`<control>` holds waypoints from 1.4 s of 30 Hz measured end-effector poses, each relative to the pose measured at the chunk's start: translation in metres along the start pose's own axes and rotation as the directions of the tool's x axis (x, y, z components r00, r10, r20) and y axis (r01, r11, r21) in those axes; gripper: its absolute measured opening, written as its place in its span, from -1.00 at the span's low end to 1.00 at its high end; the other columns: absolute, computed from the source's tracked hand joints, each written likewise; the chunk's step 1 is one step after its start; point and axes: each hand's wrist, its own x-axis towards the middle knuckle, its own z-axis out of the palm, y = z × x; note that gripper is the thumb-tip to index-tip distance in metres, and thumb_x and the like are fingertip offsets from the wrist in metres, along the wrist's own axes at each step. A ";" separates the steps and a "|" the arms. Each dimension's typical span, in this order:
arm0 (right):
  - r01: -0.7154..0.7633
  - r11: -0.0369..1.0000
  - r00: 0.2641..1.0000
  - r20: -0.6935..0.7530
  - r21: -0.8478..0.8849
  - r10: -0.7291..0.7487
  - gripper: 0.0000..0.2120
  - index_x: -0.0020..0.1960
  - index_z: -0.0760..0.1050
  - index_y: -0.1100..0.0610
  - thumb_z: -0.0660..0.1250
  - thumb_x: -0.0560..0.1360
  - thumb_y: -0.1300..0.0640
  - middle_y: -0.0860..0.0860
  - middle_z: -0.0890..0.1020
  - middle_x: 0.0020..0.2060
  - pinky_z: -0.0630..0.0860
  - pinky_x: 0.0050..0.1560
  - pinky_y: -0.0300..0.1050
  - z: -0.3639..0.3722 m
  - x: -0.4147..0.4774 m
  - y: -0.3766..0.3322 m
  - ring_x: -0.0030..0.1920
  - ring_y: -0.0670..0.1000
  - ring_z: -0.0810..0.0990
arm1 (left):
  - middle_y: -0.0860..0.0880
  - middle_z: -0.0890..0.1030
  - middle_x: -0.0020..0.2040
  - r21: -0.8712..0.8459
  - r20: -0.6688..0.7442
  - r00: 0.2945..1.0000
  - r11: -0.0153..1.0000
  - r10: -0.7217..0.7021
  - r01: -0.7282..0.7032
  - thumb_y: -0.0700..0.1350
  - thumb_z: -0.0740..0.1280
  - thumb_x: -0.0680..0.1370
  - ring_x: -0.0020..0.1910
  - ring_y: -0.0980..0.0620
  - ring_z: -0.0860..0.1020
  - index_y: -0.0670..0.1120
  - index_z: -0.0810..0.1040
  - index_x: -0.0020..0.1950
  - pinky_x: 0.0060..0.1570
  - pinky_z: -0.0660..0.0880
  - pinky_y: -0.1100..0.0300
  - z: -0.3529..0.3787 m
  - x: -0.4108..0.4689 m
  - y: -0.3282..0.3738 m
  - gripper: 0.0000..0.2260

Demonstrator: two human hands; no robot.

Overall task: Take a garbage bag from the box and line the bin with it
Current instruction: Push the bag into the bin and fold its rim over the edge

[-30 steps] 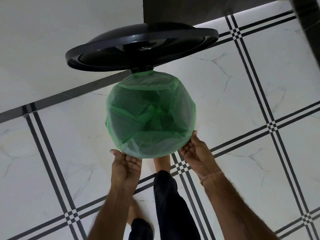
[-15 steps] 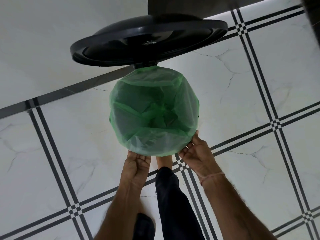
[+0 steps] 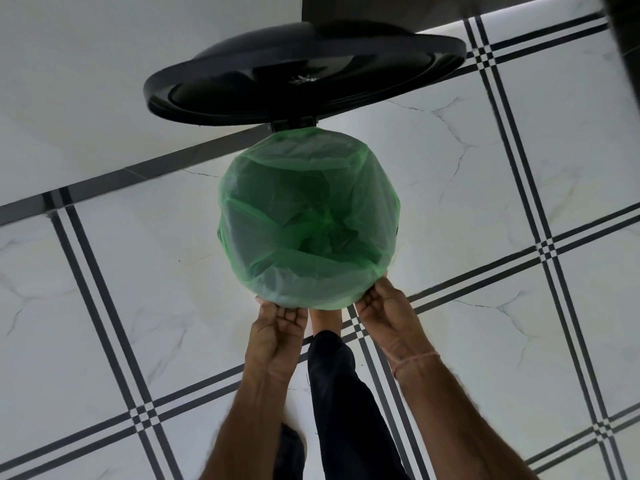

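Observation:
A translucent green garbage bag (image 3: 308, 220) lines a round bin seen from straight above; its edge is folded over the rim all round, and the bin body is almost wholly hidden under it. The bin's black lid (image 3: 304, 69) stands raised behind it on a hinge. My left hand (image 3: 278, 327) grips the bag's folded edge at the near left of the rim, fingers curled. My right hand (image 3: 382, 306) pinches the edge at the near right. The box of bags is not in view.
The bin stands on a white marble-look tile floor (image 3: 467, 188) with dark grid lines. A bare foot (image 3: 325, 318) and a dark trouser leg (image 3: 341, 393) are just in front of the bin between my forearms. A dark cabinet edge (image 3: 363, 8) runs along the top.
Both hands have moved inward along the near rim and closed on the bag's edge; a second ago they were spread wider with open fingers.

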 end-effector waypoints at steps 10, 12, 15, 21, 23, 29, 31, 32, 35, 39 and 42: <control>0.021 0.995 0.999 -0.042 -0.096 -0.025 -0.84 0.03 0.61 0.19 0.25 0.67 0.23 0.07 0.74 -0.18 0.69 -0.09 -0.07 0.007 0.006 -0.008 -0.13 0.00 0.72 | -0.05 0.77 -0.12 0.072 -0.008 1.000 0.997 0.015 -0.015 -0.24 0.19 0.70 -0.17 0.07 0.75 -0.13 0.61 0.10 -0.18 0.69 0.18 0.006 0.008 0.012 -0.80; 0.028 0.993 0.999 -0.044 -0.115 -0.033 -0.75 0.04 0.61 0.13 0.25 0.69 -0.01 0.05 0.72 -0.12 0.61 0.02 -0.02 0.007 0.004 -0.012 -0.03 0.02 0.67 | -0.02 0.76 -0.05 0.060 0.020 0.999 0.997 0.039 -0.040 -0.05 0.26 0.67 -0.05 0.06 0.74 -0.10 0.64 0.08 -0.05 0.69 0.15 0.005 0.004 0.014 -0.80; 0.064 0.996 0.998 0.012 -0.067 -0.063 -0.62 0.12 0.62 0.15 0.22 0.66 -0.13 0.09 0.75 -0.07 0.69 0.10 0.03 0.007 0.001 -0.016 -0.01 0.06 0.73 | -0.03 0.73 0.05 0.015 0.015 0.999 0.999 0.030 -0.030 0.03 0.35 0.59 0.10 0.00 0.68 -0.11 0.68 0.08 0.07 0.68 0.08 0.001 0.002 0.021 -0.75; 0.010 0.998 1.000 0.002 -0.056 -0.010 -0.71 0.09 0.63 0.16 0.25 0.67 -0.02 0.10 0.76 -0.06 0.73 -0.07 -0.01 0.005 0.006 -0.019 -0.06 0.06 0.77 | -0.07 0.77 -0.07 0.070 -0.051 0.999 0.997 -0.018 0.021 -0.11 0.28 0.68 -0.11 0.02 0.76 -0.17 0.71 -0.01 -0.13 0.70 0.12 0.007 0.007 0.031 -0.77; -0.005 0.996 1.000 -0.011 -0.091 0.004 -0.73 0.09 0.64 0.17 0.26 0.68 0.01 0.11 0.75 -0.05 0.73 -0.05 -0.01 0.004 0.009 -0.020 -0.03 0.07 0.75 | -0.07 0.77 -0.14 0.143 -0.069 0.997 0.988 -0.044 0.054 -0.18 0.31 0.64 -0.20 0.04 0.75 -0.18 0.65 0.04 -0.23 0.69 0.18 0.012 0.007 0.034 -0.86; 0.164 0.964 0.986 -0.001 -0.211 -0.168 -0.63 0.15 0.61 0.20 0.24 0.68 -0.08 0.15 0.73 0.01 0.70 0.09 0.07 0.017 0.008 -0.039 0.01 0.09 0.72 | -0.06 0.72 -0.13 0.256 -0.103 0.995 0.967 0.010 0.017 -0.27 0.29 0.65 -0.31 0.11 0.69 -0.16 0.62 0.01 -0.27 0.64 0.30 0.015 0.009 0.050 -0.88; 0.170 0.947 0.984 0.000 -0.273 -0.177 -0.61 0.23 0.60 0.22 0.25 0.68 -0.08 0.21 0.70 0.12 0.64 0.20 0.17 0.026 0.009 -0.044 0.12 0.16 0.70 | -0.03 0.75 -0.18 0.256 -0.101 0.990 0.964 0.095 -0.066 -0.02 0.28 0.69 -0.25 0.09 0.73 -0.14 0.62 0.00 -0.14 0.70 0.20 0.021 0.006 0.056 -0.77; 0.158 0.941 0.986 0.000 -0.298 -0.166 -0.60 0.28 0.59 0.24 0.24 0.69 -0.06 0.26 0.67 0.19 0.61 0.24 0.21 0.030 0.011 -0.045 0.20 0.22 0.67 | -0.02 0.76 -0.19 0.284 -0.090 0.987 0.954 0.132 -0.102 0.06 0.28 0.67 -0.22 0.08 0.73 -0.12 0.63 0.00 -0.09 0.70 0.16 0.026 0.004 0.059 -0.73; 0.154 0.931 0.987 0.013 -0.330 -0.158 -0.60 0.38 0.54 0.27 0.20 0.71 0.02 0.30 0.61 0.31 0.57 0.30 0.29 0.035 0.014 -0.049 0.34 0.30 0.59 | -0.02 0.76 -0.13 0.430 -0.062 0.987 0.896 0.148 -0.107 0.05 0.32 0.67 -0.17 0.04 0.72 -0.07 0.67 0.08 -0.13 0.69 0.13 0.032 0.000 0.068 -0.77; 0.181 0.908 0.976 -0.047 -0.377 -0.214 -0.65 0.17 0.62 0.24 0.21 0.71 -0.01 0.27 0.69 0.16 0.65 0.14 0.15 0.041 0.009 -0.055 0.11 0.20 0.70 | -0.02 0.72 -0.12 0.487 -0.105 0.972 0.863 0.212 -0.136 -0.08 0.37 0.65 -0.09 0.01 0.67 -0.07 0.67 0.03 -0.03 0.63 0.08 0.036 -0.001 0.080 -0.90; 0.146 0.903 0.983 -0.041 -0.405 -0.177 -0.63 0.25 0.61 0.22 0.27 0.68 -0.04 0.23 0.68 0.18 0.57 0.30 0.28 0.044 0.012 -0.063 0.18 0.23 0.65 | 0.06 0.70 -0.24 0.500 -0.102 0.964 0.850 0.245 -0.163 -0.12 0.34 0.66 -0.19 0.08 0.63 -0.05 0.62 -0.08 -0.14 0.59 0.16 0.044 0.002 0.085 -0.86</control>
